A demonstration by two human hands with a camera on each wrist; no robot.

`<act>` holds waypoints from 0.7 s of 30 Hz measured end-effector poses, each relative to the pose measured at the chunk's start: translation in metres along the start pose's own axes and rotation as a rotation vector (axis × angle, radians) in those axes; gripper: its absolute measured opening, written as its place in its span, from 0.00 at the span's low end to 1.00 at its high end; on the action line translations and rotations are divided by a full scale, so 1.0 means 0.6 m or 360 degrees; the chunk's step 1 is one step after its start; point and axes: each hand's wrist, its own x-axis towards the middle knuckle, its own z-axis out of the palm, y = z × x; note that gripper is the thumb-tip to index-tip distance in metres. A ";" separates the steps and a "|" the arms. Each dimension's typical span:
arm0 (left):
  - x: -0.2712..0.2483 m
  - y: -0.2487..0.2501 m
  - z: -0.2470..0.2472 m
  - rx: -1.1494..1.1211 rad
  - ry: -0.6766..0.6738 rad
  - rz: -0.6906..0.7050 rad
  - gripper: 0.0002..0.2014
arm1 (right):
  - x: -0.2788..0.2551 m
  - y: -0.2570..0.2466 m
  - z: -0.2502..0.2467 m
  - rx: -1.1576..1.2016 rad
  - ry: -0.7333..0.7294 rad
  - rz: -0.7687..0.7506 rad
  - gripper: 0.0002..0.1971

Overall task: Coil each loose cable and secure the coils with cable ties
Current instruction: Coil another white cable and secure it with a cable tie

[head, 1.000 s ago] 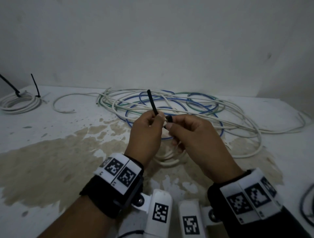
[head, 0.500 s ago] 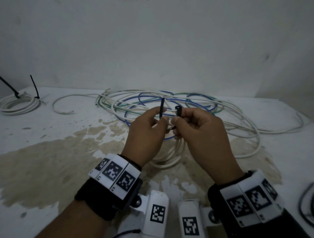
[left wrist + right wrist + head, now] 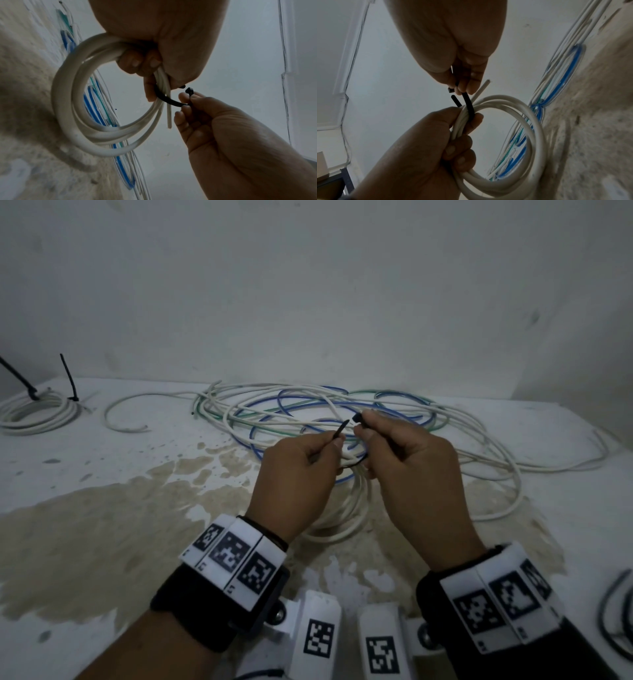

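Observation:
My left hand (image 3: 327, 445) grips a small coil of white cable (image 3: 346, 518) and pinches the tail of a black cable tie (image 3: 342, 429) between thumb and forefinger. The tie (image 3: 169, 100) loops under the coil's bundled strands. My right hand (image 3: 366, 433) pinches the tie just below its square head (image 3: 357, 417). The tail tip (image 3: 455, 100) points at the head (image 3: 450, 90) with a small gap between them. The coil (image 3: 536, 121) hangs from my left hand (image 3: 436, 135) above the table, with one short cable end sticking out.
A tangle of loose white, blue and green cables (image 3: 445, 419) lies on the stained white table (image 3: 102, 525) behind my hands. A tied white coil (image 3: 37, 412) with two black tie tails standing up sits at the far left. A dark cable (image 3: 616, 611) lies at the right edge.
The tie's tail has tipped from upright to slanting right towards the head. The right hand has lifted the head end up beside it, so the two ends are now close.

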 end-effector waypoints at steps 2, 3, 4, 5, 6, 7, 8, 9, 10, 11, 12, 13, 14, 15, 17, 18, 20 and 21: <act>0.000 -0.002 0.001 -0.0022 -0.0004 -0.0006 0.10 | 0.000 0.001 0.000 -0.0026 -0.0013 -0.0054 0.11; 0.000 -0.003 0.001 -0.0030 -0.0007 0.0002 0.10 | -0.001 0.001 0.000 -0.0037 -0.0019 -0.0061 0.11; 0.000 -0.005 0.002 -0.0039 -0.0009 0.0015 0.10 | -0.001 0.002 0.000 -0.0046 -0.0024 -0.0064 0.11; 0.000 -0.007 0.002 -0.0037 -0.0010 0.0028 0.10 | -0.001 0.002 0.000 -0.0050 -0.0031 -0.0067 0.10; 0.000 -0.008 0.002 -0.0030 -0.0011 0.0042 0.11 | -0.001 0.002 0.001 -0.0047 -0.0041 -0.0063 0.10; 0.000 -0.009 0.001 -0.0017 -0.0009 0.0054 0.11 | -0.001 0.002 0.001 -0.0041 -0.0051 -0.0050 0.10; -0.001 -0.009 0.001 -0.0008 -0.0006 0.0063 0.11 | -0.001 0.002 0.001 -0.0032 -0.0061 -0.0033 0.10; -0.001 -0.008 0.001 -0.0001 -0.0003 0.0065 0.10 | -0.001 0.002 0.000 -0.0022 -0.0073 -0.0014 0.10; -0.001 -0.007 0.001 0.0009 -0.0005 0.0064 0.10 | -0.001 0.002 0.000 -0.0011 -0.0086 0.0012 0.10; -0.002 -0.006 0.001 0.0020 -0.0012 0.0069 0.10 | -0.001 0.001 -0.001 -0.0004 -0.0098 0.0036 0.10; -0.003 -0.006 0.002 0.0029 -0.0024 0.0081 0.10 | -0.002 0.000 -0.001 0.0000 -0.0108 0.0054 0.10; -0.004 -0.005 0.003 0.0036 -0.0040 0.0099 0.11 | -0.002 -0.002 -0.002 0.0007 -0.0114 0.0068 0.09; -0.005 -0.004 0.004 0.0041 -0.0054 0.0111 0.12 | -0.002 -0.003 -0.003 0.0022 -0.0119 0.0087 0.09; -0.006 -0.004 0.004 0.0045 -0.0063 0.0117 0.14 | -0.001 -0.004 -0.005 0.0049 -0.0126 0.0111 0.08; -0.007 -0.004 0.005 0.0047 -0.0062 0.0131 0.15 | 0.001 -0.007 -0.008 0.0127 -0.0142 0.0171 0.06; -0.007 -0.005 0.005 0.0057 -0.0063 0.0141 0.15 | 0.002 -0.008 -0.009 0.0180 -0.0148 0.0211 0.05; -0.006 -0.007 0.005 0.0110 -0.0092 0.0168 0.16 | 0.002 -0.009 -0.009 0.0326 -0.0164 0.0319 0.05; -0.005 -0.009 0.005 0.0126 -0.0107 0.0178 0.17 | 0.001 -0.011 -0.008 0.0397 -0.0175 0.0371 0.05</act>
